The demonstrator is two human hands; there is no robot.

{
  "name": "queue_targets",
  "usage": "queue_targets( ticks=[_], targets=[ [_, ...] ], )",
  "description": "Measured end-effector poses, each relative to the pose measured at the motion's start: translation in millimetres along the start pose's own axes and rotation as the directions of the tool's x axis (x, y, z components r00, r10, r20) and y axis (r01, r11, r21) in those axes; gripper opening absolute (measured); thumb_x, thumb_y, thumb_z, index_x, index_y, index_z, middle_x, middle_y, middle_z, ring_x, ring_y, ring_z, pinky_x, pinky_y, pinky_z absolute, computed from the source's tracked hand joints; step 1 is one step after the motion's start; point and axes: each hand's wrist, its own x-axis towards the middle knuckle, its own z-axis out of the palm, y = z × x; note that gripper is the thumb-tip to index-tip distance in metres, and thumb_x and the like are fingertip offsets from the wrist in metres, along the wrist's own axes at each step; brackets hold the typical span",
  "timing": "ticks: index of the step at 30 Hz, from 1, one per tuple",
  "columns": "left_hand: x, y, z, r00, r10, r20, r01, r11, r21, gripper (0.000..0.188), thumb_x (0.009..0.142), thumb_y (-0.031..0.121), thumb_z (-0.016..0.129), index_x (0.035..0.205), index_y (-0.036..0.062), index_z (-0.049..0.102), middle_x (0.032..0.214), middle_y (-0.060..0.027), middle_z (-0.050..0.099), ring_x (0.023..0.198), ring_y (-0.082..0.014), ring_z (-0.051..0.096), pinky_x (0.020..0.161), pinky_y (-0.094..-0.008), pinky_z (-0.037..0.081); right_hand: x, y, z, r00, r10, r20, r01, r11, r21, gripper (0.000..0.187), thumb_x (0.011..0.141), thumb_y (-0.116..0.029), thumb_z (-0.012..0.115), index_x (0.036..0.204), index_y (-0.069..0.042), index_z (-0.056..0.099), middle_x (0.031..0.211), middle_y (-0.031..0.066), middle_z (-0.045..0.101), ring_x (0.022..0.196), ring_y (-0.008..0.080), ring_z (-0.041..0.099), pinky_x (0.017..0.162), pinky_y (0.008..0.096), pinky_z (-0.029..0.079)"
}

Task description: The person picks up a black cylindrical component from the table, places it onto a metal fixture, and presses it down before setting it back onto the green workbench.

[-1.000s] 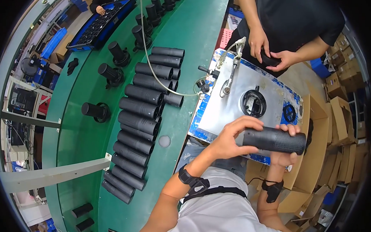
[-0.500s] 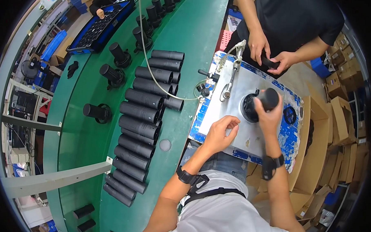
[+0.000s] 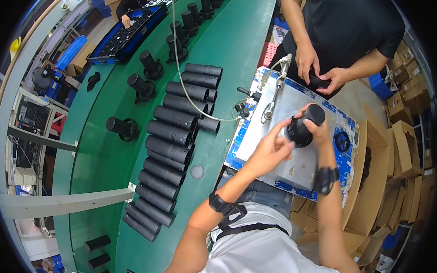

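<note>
My right hand point(image 3: 320, 132) is wrapped round a black cylindrical part point(image 3: 301, 133) with a smooth round end and a wider ring base, held tilted over a metal plate point(image 3: 296, 168). My left hand point(image 3: 275, 151) reaches in from the left with fingers apart. Its forefinger is at the part's ring side; whether it presses on it I cannot tell. A separate black spoked ring point(image 3: 342, 142) lies on the worn blue and white board point(image 3: 342, 170) to the right. A lever clamp point(image 3: 276, 98) is mounted at the plate's far left.
Stacked black tubes point(image 3: 163, 148) lie on the green bench point(image 3: 226, 83) at left. Several black cylinders on ring bases point(image 3: 151, 66) stand beyond them. A co-worker's hands point(image 3: 317, 75) hold a small black piece across the board. Open cardboard boxes point(image 3: 373, 165) stand right. A thin hose point(image 3: 180, 65) crosses the bench.
My right hand has tilted the black part and lifted its base off the plate. My left hand has moved right and up, to the part. The view has shifted slightly.
</note>
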Motion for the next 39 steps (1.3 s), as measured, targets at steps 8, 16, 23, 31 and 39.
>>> queue_targets(
  ticks=[8, 16, 23, 31, 39],
  targets=[
    [28.2, 21.3, -44.1, 0.953, 0.242, -0.180, -0.139, 0.883, 0.448, 0.030, 0.086, 0.008, 0.061, 0.115, 0.0042, 0.057, 0.074, -0.0005, 0.061, 0.066, -0.0063, 0.057, 0.059, -0.0227, 0.046, -14.7, 5.4, 33.9, 0.862, -0.236, -0.450, 0.146, 0.963, -0.225, 0.025, 0.075, -0.002, 0.071, 0.096, -0.002, 0.057, 0.089, 0.0063, 0.064, 0.083, 0.0149, 0.060, 0.082, 0.0277, 0.047],
    [108.7, -5.1, -117.9, 0.873, 0.407, -0.269, 0.208, 0.187, 0.960, 0.044, 0.083, 0.023, 0.057, 0.119, -0.0020, 0.054, 0.119, -0.0228, 0.054, 0.111, -0.0385, 0.052, 0.094, -0.0510, 0.041, -15.6, 7.0, 29.8, 0.884, -0.324, -0.336, 0.244, 0.935, -0.258, 0.020, 0.075, -0.001, 0.070, 0.092, -0.002, 0.058, 0.088, 0.0078, 0.066, 0.082, 0.0154, 0.061, 0.080, 0.0288, 0.048],
    [139.9, -2.0, -137.4, 0.902, -0.030, -0.432, 0.430, -0.038, 0.902, 0.048, 0.090, 0.039, 0.046, 0.122, 0.0072, 0.062, 0.135, -0.0142, 0.051, 0.123, -0.0349, 0.049, 0.102, -0.0492, 0.037, -23.5, 1.6, 39.3, 0.843, -0.350, -0.408, 0.194, 0.906, -0.375, 0.019, 0.077, -0.006, 0.072, 0.090, -0.002, 0.059, 0.084, 0.0057, 0.066, 0.075, 0.0132, 0.062, 0.073, 0.0274, 0.049],
    [110.1, 20.4, -167.4, 0.961, 0.125, -0.248, 0.237, 0.095, 0.967, 0.062, 0.081, 0.043, 0.061, 0.127, 0.0022, 0.053, 0.131, -0.0226, 0.051, 0.122, -0.0383, 0.049, 0.103, -0.0465, 0.039, -10.2, -12.0, 14.5, 0.665, -0.385, -0.640, 0.223, 0.920, -0.321, 0.020, 0.086, -0.020, 0.066, 0.093, -0.002, 0.061, 0.084, 0.0060, 0.064, 0.081, 0.0171, 0.060, 0.081, 0.0323, 0.047],
    [-72.8, 151.6, -16.1, 0.604, 0.721, 0.340, -0.534, 0.049, 0.844, 0.063, 0.066, 0.022, 0.076, 0.119, -0.0025, 0.053, 0.116, -0.0183, 0.055, 0.113, -0.0351, 0.051, 0.100, -0.0438, 0.038, -37.0, -189.6, 99.7, 0.860, -0.505, -0.075, 0.464, 0.835, -0.296, 0.075, 0.080, -0.067, 0.055, 0.106, 0.003, 0.049, 0.119, 0.0204, 0.052, 0.111, 0.0267, 0.052, 0.094, 0.0386, 0.042]
  ],
)
